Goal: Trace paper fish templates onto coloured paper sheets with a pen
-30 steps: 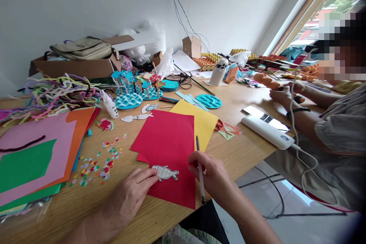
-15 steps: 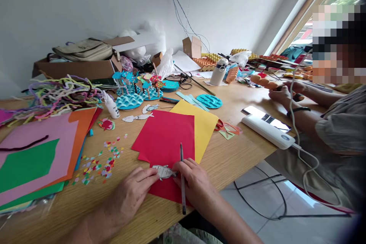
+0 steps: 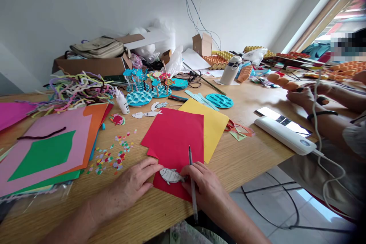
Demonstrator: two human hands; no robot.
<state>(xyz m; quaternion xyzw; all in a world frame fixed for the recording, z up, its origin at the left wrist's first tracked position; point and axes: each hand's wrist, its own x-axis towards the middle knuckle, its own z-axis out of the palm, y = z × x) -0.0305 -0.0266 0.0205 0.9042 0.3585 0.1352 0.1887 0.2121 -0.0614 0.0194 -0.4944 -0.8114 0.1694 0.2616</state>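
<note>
A grey paper fish (image 3: 170, 175) lies on the lower part of the red paper (image 3: 178, 133), near the table's front edge. My left hand (image 3: 139, 177) rests at the left edge of that paper, its fingertips touching the fish's head; the fingers are extended. At the fish's tail is my right hand (image 3: 200, 183), its fingers curled around a pen (image 3: 193, 187) that points away from me. Yellow paper (image 3: 214, 126) lies partly under the red. White paper fish (image 3: 147, 114) and a patterned one sit beyond the red paper's upper left corner.
Paper scraps (image 3: 117, 156) and coloured sheets (image 3: 54, 118) lie left. Behind are a glue bottle (image 3: 122, 103), pipe cleaners (image 3: 77, 91) and blue fish models (image 3: 138, 97). Red scissors (image 3: 230, 125) and a white device (image 3: 283, 134) lie right, near another person's hands (image 3: 303, 95).
The view has turned slightly left, so things appear further right. My left fingertips have drawn back from the fish, showing more of it. The pen stays in my right hand.
</note>
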